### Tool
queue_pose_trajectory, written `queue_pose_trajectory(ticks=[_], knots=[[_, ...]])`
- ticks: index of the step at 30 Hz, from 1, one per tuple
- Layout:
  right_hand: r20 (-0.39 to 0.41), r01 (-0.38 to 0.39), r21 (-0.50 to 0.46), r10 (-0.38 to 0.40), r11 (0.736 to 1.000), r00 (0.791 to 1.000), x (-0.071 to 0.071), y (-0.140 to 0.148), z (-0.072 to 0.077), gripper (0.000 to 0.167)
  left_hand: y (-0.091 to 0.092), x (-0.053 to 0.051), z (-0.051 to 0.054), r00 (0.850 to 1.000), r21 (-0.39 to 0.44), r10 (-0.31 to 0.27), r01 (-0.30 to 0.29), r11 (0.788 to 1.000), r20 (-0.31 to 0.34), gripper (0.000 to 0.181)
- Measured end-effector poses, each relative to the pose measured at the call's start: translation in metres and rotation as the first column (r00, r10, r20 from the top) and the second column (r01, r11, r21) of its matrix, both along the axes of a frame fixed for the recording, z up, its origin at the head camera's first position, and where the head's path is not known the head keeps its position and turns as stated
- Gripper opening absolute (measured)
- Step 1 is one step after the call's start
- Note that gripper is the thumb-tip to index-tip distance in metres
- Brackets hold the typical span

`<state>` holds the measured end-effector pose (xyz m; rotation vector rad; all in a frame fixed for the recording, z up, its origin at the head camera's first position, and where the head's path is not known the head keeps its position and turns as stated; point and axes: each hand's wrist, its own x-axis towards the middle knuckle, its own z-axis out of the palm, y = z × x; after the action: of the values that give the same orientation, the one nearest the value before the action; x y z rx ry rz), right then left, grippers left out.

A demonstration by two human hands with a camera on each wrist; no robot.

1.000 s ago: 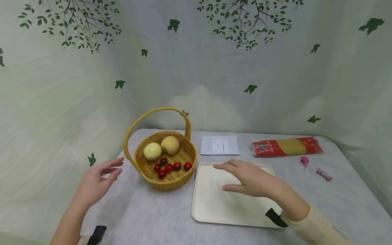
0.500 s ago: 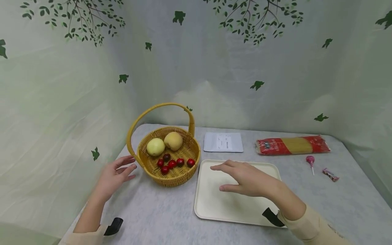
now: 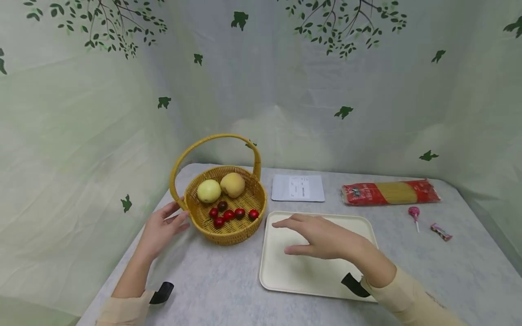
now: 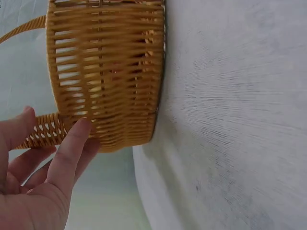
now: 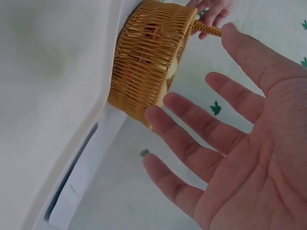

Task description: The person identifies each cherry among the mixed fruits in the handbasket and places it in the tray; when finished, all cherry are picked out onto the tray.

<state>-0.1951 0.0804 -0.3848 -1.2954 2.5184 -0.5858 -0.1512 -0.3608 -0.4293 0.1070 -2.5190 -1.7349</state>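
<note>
- The person's left hand [image 3: 161, 228] is at the left side of the wicker basket [image 3: 226, 239], bent fingers and thumb round the lower end of the basket's handle [image 3: 222, 136]; how firmly it grips cannot be told.
- The basket stands on the left part of the grey desk [image 3: 220, 285], its handle arching upright over it.
- Inside, toward the back, a pale green round fruit [image 3: 209, 191] and a yellowish peach-like fruit [image 3: 233, 184] sit side by side.
- In front of them lie six cherries [image 3: 229, 215], most bright red, one much darker.
- The right hand [image 3: 316, 235] hovers over the off-white rectangular tray [image 3: 281, 280], palm downward, fingers extended and spread apart, gripping nothing.
- The tray lies just right of the basket.
- Behind the tray lies a flat light-grey packet [image 3: 280, 188] bearing a white label [image 3: 299, 187]; its dark print is too small to read.
- To the right is a bag of spaghetti [image 3: 393, 193], red at both ends with a clear middle; pale lettering and a dark emblem show on its left end, but the brand is illegible.
- Nearer the person are a pink lollipop [image 3: 413, 212] on a white stick and, beside it, a small wrapped candy [image 3: 441, 232] with unreadable printing.
</note>
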Motion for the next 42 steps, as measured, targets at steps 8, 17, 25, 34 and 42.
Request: queue_pose_trajectory(ticks=[8, 17, 25, 34, 42], knots=[[0.064, -0.003, -0.005, 0.003, 1.000, 0.998, -0.012, -0.014, 0.008, 0.057, 0.000, -0.014, -0.007, 0.995, 0.035, 0.092, -0.094, 0.995, 0.044, 0.069], [0.060, -0.015, 0.011, 0.014, 1.000, 0.998, -0.016, -0.023, 0.011, 0.057, 0.012, -0.007, -0.009, 0.990, 0.080, 0.088, -0.096, 0.992, 0.107, 0.079], [0.059, -0.044, 0.001, 0.044, 0.999, 0.997, -0.017, -0.029, 0.012, 0.057, 0.021, 0.003, -0.011, 0.979, 0.084, 0.196, -0.201, 0.976, 0.059, 0.053], [0.052, -0.081, -0.001, 0.081, 0.997, 0.995, -0.018, -0.030, 0.009, 0.053, 0.024, 0.007, -0.008, 0.984, -0.073, 0.160, -0.154, 0.985, 0.083, 0.053], [0.079, -0.110, 0.005, 0.109, 0.994, 0.991, -0.023, -0.034, 0.012, 0.048, 0.016, -0.004, -0.002, 0.976, -0.044, 0.029, -0.020, 0.999, 0.217, 0.062]])
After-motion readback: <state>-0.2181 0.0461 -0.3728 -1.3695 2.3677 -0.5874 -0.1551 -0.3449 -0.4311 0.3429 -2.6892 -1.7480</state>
